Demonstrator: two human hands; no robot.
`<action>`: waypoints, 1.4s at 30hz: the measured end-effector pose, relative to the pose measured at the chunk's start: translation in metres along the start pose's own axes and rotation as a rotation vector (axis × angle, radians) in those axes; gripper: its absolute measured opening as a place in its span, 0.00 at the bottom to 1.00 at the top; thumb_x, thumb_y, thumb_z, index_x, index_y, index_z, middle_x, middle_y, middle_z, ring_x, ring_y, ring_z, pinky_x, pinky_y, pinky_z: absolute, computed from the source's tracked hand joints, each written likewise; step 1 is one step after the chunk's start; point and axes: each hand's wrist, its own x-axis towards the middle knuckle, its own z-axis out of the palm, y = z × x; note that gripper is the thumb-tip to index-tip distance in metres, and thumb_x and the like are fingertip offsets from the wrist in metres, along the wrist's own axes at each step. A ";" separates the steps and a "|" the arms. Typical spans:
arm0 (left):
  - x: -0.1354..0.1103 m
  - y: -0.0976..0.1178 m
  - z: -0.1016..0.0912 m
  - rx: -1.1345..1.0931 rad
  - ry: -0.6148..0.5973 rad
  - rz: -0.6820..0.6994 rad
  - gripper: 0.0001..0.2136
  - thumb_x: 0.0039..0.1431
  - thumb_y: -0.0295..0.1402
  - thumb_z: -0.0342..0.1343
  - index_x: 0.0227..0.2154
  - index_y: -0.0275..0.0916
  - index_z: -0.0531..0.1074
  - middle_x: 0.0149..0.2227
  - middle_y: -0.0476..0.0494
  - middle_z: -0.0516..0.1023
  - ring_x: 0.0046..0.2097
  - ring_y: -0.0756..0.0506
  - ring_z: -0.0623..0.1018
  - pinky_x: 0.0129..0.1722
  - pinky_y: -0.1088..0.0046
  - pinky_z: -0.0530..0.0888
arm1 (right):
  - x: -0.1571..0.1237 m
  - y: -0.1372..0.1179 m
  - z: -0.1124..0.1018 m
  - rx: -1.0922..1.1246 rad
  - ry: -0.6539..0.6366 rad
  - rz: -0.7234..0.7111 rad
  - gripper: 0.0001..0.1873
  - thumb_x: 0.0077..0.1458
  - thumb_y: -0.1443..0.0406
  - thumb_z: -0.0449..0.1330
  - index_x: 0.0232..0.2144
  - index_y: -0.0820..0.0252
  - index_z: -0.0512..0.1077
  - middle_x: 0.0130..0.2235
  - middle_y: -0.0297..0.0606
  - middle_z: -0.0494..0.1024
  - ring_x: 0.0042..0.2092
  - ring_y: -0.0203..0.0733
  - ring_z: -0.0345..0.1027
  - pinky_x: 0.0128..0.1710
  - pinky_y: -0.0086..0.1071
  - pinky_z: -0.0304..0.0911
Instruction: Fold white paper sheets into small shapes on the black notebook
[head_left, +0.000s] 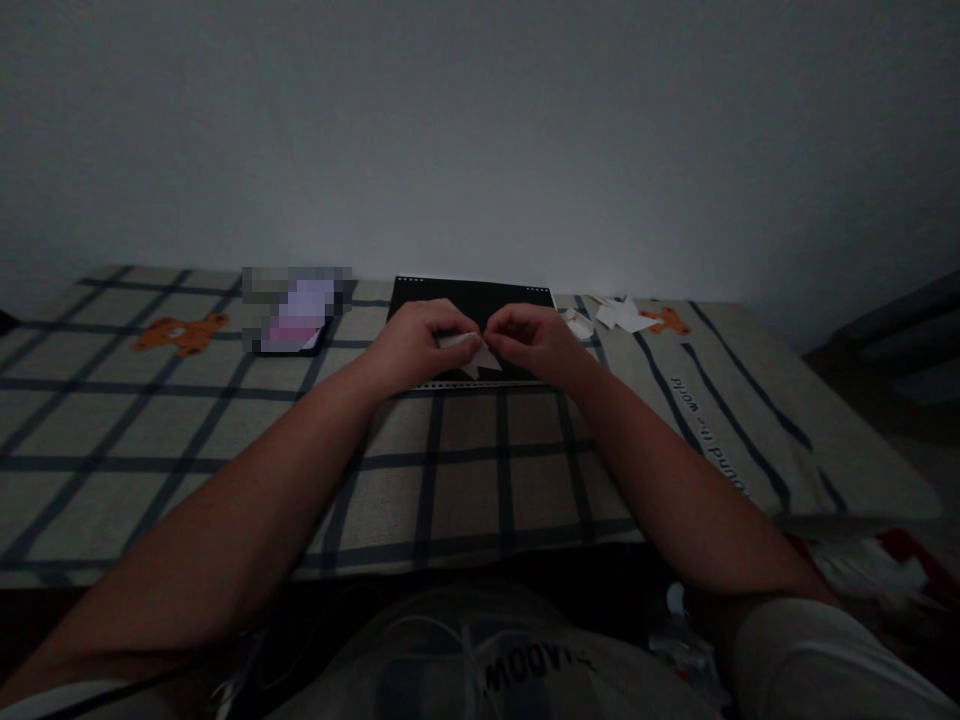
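Both my hands meet over a black, spiral-holed pad (472, 297) on the table. Between them is a small piece of white paper (480, 365) with pointed edges, partly covered by my fingers. My left hand (424, 345) pinches the paper's left part between thumb and fingers. My right hand (536, 340) has its thumb and fingertips pressed together at the paper's upper right side. The two sets of fingertips almost touch. How the paper is folded is hard to make out in the dim light.
White paper scraps (626, 314) lie right of the pad, with a crumpled piece (578, 323) closer to it. A phone (296, 318), its screen blurred, rests on the left. A checked tablecloth (465, 470) covers the table, which stands against a pale wall (480, 140).
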 end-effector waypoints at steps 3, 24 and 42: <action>0.000 0.000 -0.001 0.022 -0.020 -0.013 0.09 0.58 0.39 0.59 0.30 0.41 0.80 0.34 0.46 0.83 0.37 0.46 0.79 0.43 0.68 0.75 | 0.000 0.000 -0.003 -0.024 -0.032 0.015 0.11 0.54 0.57 0.65 0.33 0.58 0.74 0.27 0.31 0.73 0.30 0.35 0.62 0.30 0.31 0.58; 0.001 -0.001 0.000 0.066 -0.058 0.019 0.08 0.58 0.38 0.60 0.30 0.41 0.82 0.32 0.47 0.82 0.36 0.46 0.79 0.41 0.70 0.74 | -0.002 -0.003 -0.007 -0.100 -0.098 0.052 0.10 0.53 0.59 0.64 0.32 0.60 0.75 0.28 0.32 0.73 0.30 0.35 0.63 0.30 0.31 0.58; -0.001 0.000 0.002 -0.008 0.018 0.002 0.10 0.60 0.39 0.59 0.31 0.39 0.81 0.35 0.45 0.83 0.37 0.46 0.80 0.42 0.68 0.75 | -0.001 -0.001 0.006 -0.049 0.036 -0.010 0.07 0.51 0.60 0.62 0.30 0.58 0.71 0.27 0.30 0.70 0.30 0.34 0.60 0.30 0.31 0.56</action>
